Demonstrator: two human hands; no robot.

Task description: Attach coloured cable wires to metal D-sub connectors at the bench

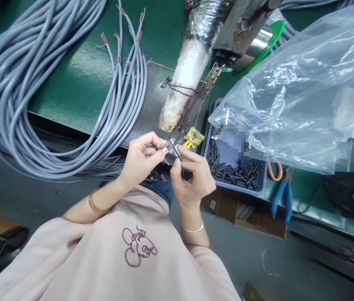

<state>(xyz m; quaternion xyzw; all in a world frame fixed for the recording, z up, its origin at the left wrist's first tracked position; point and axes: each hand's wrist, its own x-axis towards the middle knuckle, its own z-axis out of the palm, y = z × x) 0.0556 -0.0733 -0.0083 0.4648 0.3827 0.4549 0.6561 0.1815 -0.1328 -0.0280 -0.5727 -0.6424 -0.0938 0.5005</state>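
Evidently everything turns on the narrow gap between the two hands; the left hand point(145, 156) has its thumb and fingertips pinched together on a thin fan of bared, multicoloured wires point(164, 145), which point right; the right hand point(193, 175) has its thumb and forefinger clamped on a slim dark connector with a row of metallic pins point(174, 147), just right of the wires' ends; the connector's long axis slants from far left to near right, roughly crosswise to the wires, with its pinned side towards the left hand; the right hand is the nearer to it, being in contact, though I cannot tell whether any wire touches a pin.

Just beyond the connector, a slotted metal shaft point(207, 85) slants down towards it from the far right, beside a white plastic-wrapped cylinder point(184, 67); a crumpled yellow pad point(198, 136) lies just right of the shaft's lower end; farther left, a thick coil of grey round cables point(10, 88) rests on the green surface point(84, 79) and droops over its near edge; to the right stands a blue-violet plastic tray point(261, 189) of short black tubes point(242, 177), with blue-handled pliers point(277, 198) beyond.
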